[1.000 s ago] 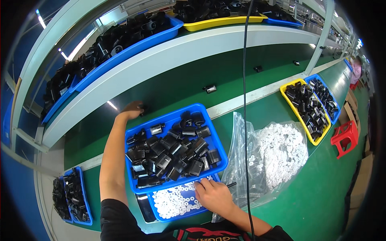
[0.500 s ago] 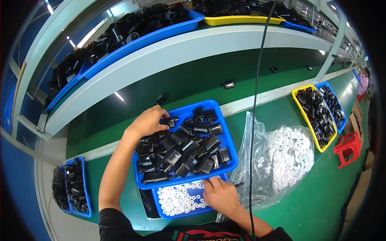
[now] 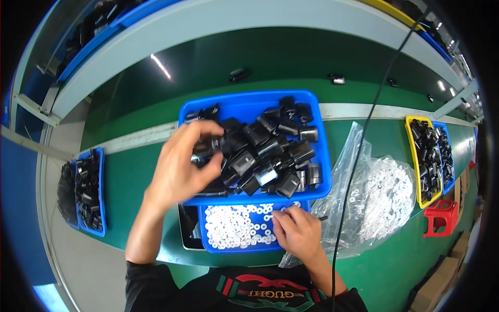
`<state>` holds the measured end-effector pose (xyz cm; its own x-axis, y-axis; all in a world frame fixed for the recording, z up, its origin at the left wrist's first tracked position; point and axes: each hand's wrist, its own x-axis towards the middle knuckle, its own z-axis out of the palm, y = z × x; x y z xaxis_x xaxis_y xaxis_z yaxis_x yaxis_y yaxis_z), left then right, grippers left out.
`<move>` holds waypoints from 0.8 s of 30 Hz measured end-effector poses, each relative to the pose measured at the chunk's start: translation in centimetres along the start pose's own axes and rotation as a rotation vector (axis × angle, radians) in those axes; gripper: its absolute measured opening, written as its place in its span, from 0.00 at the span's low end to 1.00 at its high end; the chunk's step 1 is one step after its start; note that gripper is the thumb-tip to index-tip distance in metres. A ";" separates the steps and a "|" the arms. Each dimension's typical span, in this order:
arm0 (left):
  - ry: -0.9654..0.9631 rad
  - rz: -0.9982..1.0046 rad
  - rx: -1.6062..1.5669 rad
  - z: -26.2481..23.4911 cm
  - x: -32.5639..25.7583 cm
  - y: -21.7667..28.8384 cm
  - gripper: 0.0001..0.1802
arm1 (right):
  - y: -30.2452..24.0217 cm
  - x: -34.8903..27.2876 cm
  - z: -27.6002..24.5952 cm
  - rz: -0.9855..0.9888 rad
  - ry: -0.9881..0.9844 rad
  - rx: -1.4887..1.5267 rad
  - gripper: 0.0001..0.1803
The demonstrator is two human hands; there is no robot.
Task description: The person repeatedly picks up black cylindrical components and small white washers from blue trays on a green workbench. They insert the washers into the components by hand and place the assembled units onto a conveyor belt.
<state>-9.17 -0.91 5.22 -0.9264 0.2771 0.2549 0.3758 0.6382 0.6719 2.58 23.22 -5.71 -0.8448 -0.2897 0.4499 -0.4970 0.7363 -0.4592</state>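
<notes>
Over the left side of a blue tray [image 3: 321, 177] heaped with black cylindrical parts [image 3: 258, 134], my left hand [image 3: 179, 161] curls its thumb and fingers around one black part [image 3: 214, 144]. It is slightly blurred. Closer to me, a smaller blue tray [image 3: 208, 247] holds loose white washers [image 3: 228, 227]. My right hand [image 3: 300, 232] is at the right side of that smaller tray, fingers closed on a thin dark stick-like tool [image 3: 323, 218]. White washers lie by its fingertips; whether the tool touches one I cannot tell.
A clear plastic bag of white washers [image 3: 387, 195] lies to the right. Yellow [image 3: 414, 161] and blue trays of black parts stand beyond it; others stand far left. Across the back runs a green surface [image 3: 291, 62] with scattered black parts. A dark cable [image 3: 358, 161] hangs in front.
The view has tilted and shifted. My left hand has come from the tray's far left edge back toward me with the black part. My right hand stays at the washer tray.
</notes>
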 end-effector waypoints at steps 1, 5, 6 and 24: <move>0.035 0.050 -0.024 0.4 -1.6 0.1 0.23 | 0.1 0.0 0.0 -0.004 0.013 0.019 0.11; 0.184 -0.032 -0.089 3.3 -8.4 1.3 0.26 | 0.1 -0.3 -0.1 -0.016 0.051 0.122 0.14; 0.241 -0.134 -0.228 4.3 -9.8 1.4 0.27 | -0.1 -0.2 -0.3 -0.022 0.060 0.138 0.15; -0.127 -0.212 -1.484 9.7 -12.7 0.7 0.20 | -4.5 3.3 -5.4 0.097 -0.102 0.611 0.25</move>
<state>3.08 2.98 -4.27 -0.9216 0.3838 0.0576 -0.1978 -0.5920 0.7813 3.10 22.26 2.00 -0.8915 -0.3185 0.3223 -0.4150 0.2886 -0.8628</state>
